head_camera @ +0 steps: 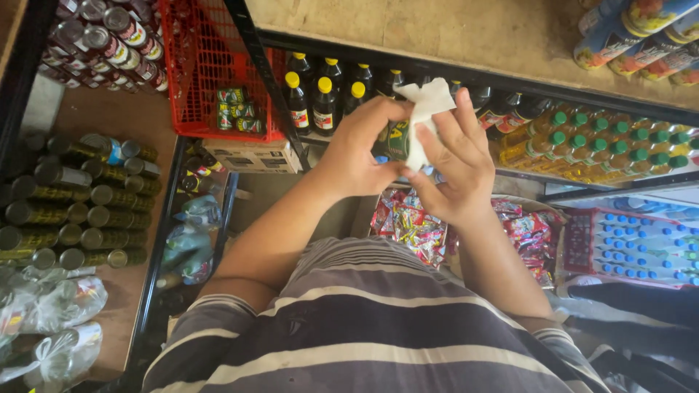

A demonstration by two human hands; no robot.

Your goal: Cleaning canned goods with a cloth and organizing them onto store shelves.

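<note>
Left of the grip a red wire basket (211,73) holds small green packets (237,109), while the left hand (357,149) grasps a dark bottle (397,138) and the right hand (455,167) pinches a white cloth (426,109) against it, just before the shelf edge (437,62).

Both hands (408,156) sit close in front of the shelf rail (510,80), hemmed in ahead by dark bottles (324,98) with yellow caps. To the right, green-capped bottles (604,142) fill the shelf edge to edge. A red basket (207,65) blocks the upper left. Below the hands lie snack packets (411,225). Open room shows on the bare shelf top (437,25) and the floor patch (280,193) under the left forearm.
</note>
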